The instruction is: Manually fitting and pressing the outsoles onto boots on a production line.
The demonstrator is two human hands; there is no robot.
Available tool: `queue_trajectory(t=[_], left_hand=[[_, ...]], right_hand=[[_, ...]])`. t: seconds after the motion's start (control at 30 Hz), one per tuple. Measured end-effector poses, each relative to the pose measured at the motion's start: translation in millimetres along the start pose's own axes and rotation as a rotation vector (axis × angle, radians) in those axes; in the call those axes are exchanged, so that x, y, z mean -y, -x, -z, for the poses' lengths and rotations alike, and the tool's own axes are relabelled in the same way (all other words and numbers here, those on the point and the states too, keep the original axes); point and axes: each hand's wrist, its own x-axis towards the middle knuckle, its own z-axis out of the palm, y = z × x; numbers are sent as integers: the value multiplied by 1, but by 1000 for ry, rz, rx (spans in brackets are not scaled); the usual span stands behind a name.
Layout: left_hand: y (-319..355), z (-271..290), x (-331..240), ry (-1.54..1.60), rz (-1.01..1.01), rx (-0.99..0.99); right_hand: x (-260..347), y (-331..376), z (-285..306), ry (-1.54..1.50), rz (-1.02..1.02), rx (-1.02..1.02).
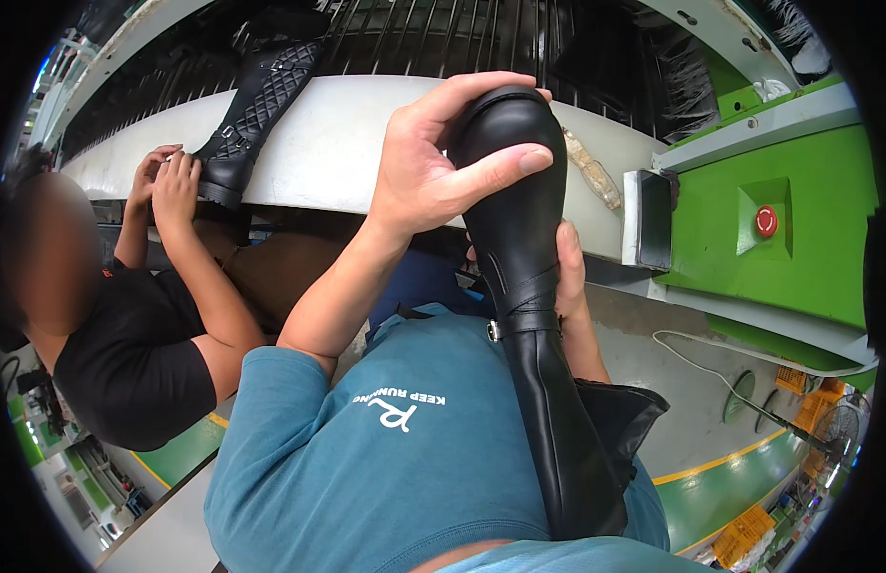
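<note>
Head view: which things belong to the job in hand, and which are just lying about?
In hand:
Black boot
Left hand, around its toe
Right hand, at its ankle

Apart from it:
Beige stick-like item on the white worktop, use unclear
Quilted boot, at a co-worker's hands
Fan
Yellow-orange crates
</note>
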Motion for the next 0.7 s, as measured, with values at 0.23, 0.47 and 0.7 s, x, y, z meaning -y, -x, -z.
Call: queue_trajectory(t=[0.23,0.47,0.7], left_hand=[[0,0,-3,-20,5,11],[1,1,-6,-50,13,31],[3,2,-4,-34,-14,22]], right_hand=[[1,1,0,-4,-11,-1],[4,2,1,8,-9,14],[-1,3,-1,-81,-45,68]])
